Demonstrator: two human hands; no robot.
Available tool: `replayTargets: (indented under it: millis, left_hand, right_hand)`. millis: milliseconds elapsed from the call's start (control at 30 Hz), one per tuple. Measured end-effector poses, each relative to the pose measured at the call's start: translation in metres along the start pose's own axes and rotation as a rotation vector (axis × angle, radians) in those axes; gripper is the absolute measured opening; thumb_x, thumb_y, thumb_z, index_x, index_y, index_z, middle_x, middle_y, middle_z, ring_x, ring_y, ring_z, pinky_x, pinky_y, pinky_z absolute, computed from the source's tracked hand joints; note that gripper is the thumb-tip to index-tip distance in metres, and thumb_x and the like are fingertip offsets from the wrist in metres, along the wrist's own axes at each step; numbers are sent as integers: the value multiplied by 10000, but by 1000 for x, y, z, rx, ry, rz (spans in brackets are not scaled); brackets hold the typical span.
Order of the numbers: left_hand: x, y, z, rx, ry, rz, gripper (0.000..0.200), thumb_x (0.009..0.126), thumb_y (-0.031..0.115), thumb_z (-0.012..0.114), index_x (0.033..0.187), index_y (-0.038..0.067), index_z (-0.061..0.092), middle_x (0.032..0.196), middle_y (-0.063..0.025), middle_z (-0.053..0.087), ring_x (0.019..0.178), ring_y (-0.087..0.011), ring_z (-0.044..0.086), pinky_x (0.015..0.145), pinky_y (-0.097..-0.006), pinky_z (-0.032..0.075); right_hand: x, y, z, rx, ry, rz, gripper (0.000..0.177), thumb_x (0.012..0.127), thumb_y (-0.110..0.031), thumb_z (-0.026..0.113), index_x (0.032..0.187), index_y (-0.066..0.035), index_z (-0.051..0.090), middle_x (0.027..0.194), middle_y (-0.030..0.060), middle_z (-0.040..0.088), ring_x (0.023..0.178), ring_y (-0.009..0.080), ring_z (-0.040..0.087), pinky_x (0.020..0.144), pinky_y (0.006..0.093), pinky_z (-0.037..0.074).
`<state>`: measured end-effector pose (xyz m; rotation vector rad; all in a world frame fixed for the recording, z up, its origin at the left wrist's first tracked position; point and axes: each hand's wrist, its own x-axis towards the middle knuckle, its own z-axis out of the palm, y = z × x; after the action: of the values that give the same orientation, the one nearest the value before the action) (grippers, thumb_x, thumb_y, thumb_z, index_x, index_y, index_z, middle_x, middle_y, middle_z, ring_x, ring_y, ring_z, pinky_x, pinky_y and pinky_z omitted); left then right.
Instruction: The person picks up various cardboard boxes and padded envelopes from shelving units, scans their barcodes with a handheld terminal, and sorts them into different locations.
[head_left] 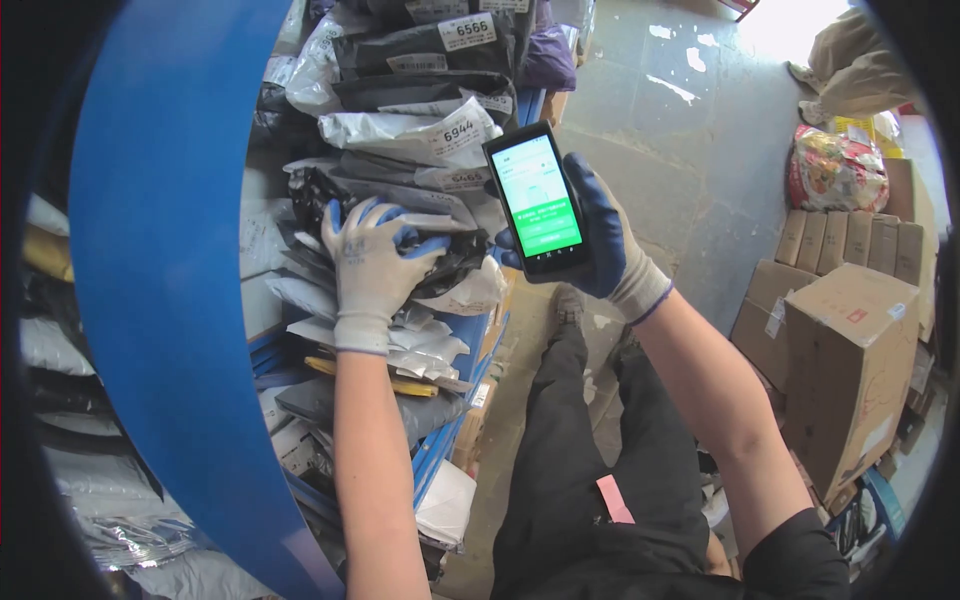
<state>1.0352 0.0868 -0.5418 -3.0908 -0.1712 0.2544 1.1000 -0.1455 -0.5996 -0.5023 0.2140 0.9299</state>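
My right hand [607,240], in a grey-and-blue work glove, is wrapped around a black handheld phone [538,205]. Its lit screen is white above and green below, and faces me. My left hand [378,262], gloved the same way, reaches into a row of parcel bags on the shelf. Its fingers and thumb close over the edge of a dark parcel bag [462,255]; the fingertips are partly hidden among the bags. Just beyond lie a white parcel bag [415,133] labelled 6944 and a black parcel bag [425,50] labelled 6566.
A blue shelf upright [170,250] curves along my left side, with more bags beyond it. Cardboard boxes [850,350] are stacked on the right, near a red patterned sack [838,172]. Another person's legs [862,60] show at the upper right. Grey floor [660,130] runs between.
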Motion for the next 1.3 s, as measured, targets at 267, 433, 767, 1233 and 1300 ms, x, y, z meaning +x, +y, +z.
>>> replayTargets:
  millis: [267, 433, 767, 1233, 1300]
  left_hand:
    - [-17, 11, -28, -115, 298, -122, 551, 621, 662, 794, 843, 162, 734, 1190, 9, 584, 1254, -230, 440, 1143, -526, 146]
    - [-19, 46, -80, -189, 622, 77, 388, 684, 385, 862, 856, 81, 692, 1113, -81, 633, 1143, -304, 552, 1016, -509, 397]
    - [-30, 169, -176, -642, 679, 309, 188, 875, 10, 647, 1037, 72, 718, 1141, -166, 554, 1023, -336, 627, 890, -427, 531]
    - [-28, 361, -277, -1674, -197, 623, 217, 846, -7, 607, 1037, 47, 696, 1064, -52, 635, 1127, -233, 563, 966, -335, 474]
    - [-34, 392, -282, -1670, -261, 664, 238, 837, -24, 586, 1042, 40, 688, 1067, -56, 630, 1118, -220, 557, 933, -304, 477]
  right_hand:
    - [-54, -26, 9, 312, -67, 149, 841, 871, -639, 571, 1486, -108, 354, 1418, 152, 484, 917, 375, 669, 813, 498, 551]
    - [-104, -43, 19, 364, -47, 116, 895, 831, -684, 578, 1474, -93, 378, 1421, 175, 479, 929, 401, 656, 825, 523, 532]
    - [-269, -67, 52, 380, 50, -97, 927, 825, -755, 488, 1448, -75, 395, 1347, 189, 538, 850, 422, 641, 711, 485, 517]
    - [-494, -6, 136, 941, -123, -341, 788, 886, -586, 568, 1475, -100, 374, 1392, 275, 465, 978, 435, 598, 872, 528, 459]
    - [-509, -2, 136, 978, -177, -424, 796, 893, -594, 549, 1475, -84, 363, 1408, 271, 453, 1000, 442, 594, 878, 536, 456]
